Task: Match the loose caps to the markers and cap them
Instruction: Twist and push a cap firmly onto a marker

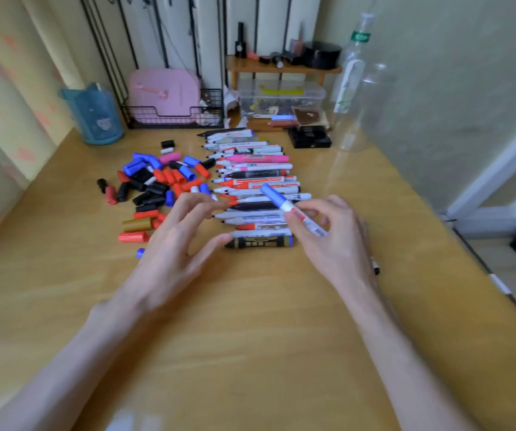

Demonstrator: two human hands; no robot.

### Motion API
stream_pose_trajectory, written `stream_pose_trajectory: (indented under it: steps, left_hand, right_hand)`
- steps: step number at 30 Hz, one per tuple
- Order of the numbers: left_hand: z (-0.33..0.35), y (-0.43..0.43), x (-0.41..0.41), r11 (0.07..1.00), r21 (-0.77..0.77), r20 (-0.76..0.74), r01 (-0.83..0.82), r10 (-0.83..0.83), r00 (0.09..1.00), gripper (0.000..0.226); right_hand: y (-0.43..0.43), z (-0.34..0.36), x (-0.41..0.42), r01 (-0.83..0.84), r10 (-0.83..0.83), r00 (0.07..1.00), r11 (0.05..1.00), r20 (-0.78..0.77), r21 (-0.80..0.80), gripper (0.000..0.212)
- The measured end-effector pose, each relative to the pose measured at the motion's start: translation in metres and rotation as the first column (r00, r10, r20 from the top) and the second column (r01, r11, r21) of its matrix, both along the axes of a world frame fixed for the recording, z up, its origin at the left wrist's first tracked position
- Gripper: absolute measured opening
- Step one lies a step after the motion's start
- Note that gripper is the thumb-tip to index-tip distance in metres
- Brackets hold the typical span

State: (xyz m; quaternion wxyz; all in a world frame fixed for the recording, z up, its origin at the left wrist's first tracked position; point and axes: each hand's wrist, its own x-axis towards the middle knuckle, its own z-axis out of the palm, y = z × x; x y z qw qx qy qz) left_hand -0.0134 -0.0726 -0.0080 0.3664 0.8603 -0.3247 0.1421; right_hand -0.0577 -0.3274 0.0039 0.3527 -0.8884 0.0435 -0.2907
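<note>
1. Head view, only cam. Right hand (pixel 328 231) pinches a white marker (pixel 294 213) btw thumb and fingertips, held up over the near part of the row and tilted, its tip end pointing up-left.
2. Blue cap (pixel 271 194) sits on that tip end. Can't tell if it's fully clicked home; a bit blurry there.
3. Left hand (pixel 182 244) holds nothing: fingers spread and relaxed, hovering just above the table (pixel 250 337) btw the cap pile and the row, fingertips near the uncapped tips.
4. Row of markers (pixel 256 175) lies side by side mid-table, tips facing left, most w/o caps: red, black, blue, one pink.
5. Pile of caps (pixel 157 181) is just left of the row: red, black, blue, a pink one, plus a gold cap (pixel 137 224) at the near edge. Black-and-gold marker (pixel 259 242) is the nearest in the row, prob. its match.
6. Step in hand, my read: finishing this blue one. To do it well:
   - push the cap straight along the barrel, not at an angle, till it stops;
   - brace the barrel w/ the right fingers, press w/ the left thumb or palm;
   - check cap colour vs the barrel's tip/label before moving on.
7. Then lay it well apart from the uncapped row, e.g. right side, so done and undone don't mix.
8. Risk: the left hand is close to the bare tips, so ink on skin or a nudged row is possible. Lots left; task looks early.
</note>
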Motion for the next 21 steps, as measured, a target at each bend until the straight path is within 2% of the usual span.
stream_pose_trajectory:
  steps: [4,7,14,21]
  left_hand:
    - [-0.001,-0.027,-0.003,0.998,0.021,0.014,0.061,-0.061,0.998,0.03]
    - [-0.005,-0.044,-0.007,0.996,0.043,0.019,0.084,-0.085,0.996,0.027]
    - [-0.007,-0.06,-0.009,0.991,0.081,-0.026,0.11,-0.108,0.994,0.024]
    - [-0.003,-0.051,-0.012,0.994,0.065,-0.026,0.088,-0.086,0.996,0.025]
  right_hand:
    - [-0.056,0.0,-0.011,0.248,-0.247,0.956,0.969,-0.158,-0.014,0.013]
    - [-0.087,-0.003,-0.023,0.364,-0.355,0.898,0.931,-0.26,-0.015,0.019]
    - [-0.103,-0.018,-0.024,0.386,-0.334,0.863,0.92,-0.379,0.068,0.026]
    - [-0.1,-0.019,-0.022,0.389,-0.357,0.888,0.919,-0.291,0.06,0.025]
